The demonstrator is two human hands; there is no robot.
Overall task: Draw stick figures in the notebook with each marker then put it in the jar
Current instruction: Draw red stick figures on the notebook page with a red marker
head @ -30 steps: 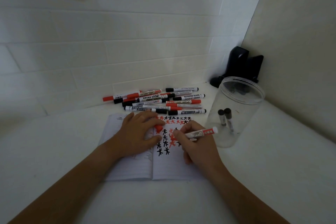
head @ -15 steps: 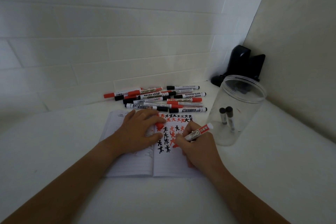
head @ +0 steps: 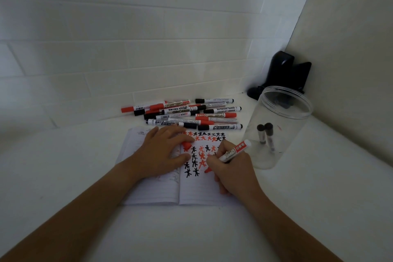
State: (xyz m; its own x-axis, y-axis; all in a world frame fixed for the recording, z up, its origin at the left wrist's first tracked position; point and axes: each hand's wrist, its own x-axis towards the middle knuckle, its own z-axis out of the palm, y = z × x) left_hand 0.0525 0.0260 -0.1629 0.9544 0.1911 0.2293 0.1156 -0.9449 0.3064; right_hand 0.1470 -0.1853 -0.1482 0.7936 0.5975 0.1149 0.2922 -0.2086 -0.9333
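An open notebook [head: 161, 191] lies on the white counter, its right page filled with rows of red and black stick figures [head: 202, 147]. My left hand [head: 161, 151] rests on the notebook's middle, and a red cap [head: 186, 146] is tucked between its fingers and thumb. My right hand [head: 231, 173] grips an uncapped red marker [head: 235, 151] with its tip down on the right page, below the lowest red figure. To the right of the notebook stands a clear jar [head: 297, 117] with two black-capped markers [head: 265, 134] upright inside.
A pile of several red and black whiteboard markers [head: 191, 115] lies just behind the notebook, against the tiled wall. A black object [head: 282, 74] stands in the corner behind the jar. A side wall closes off the right.
My right hand has slid down the page toward me with the red marker, and more red figures show. My left hand has stayed on the notebook.
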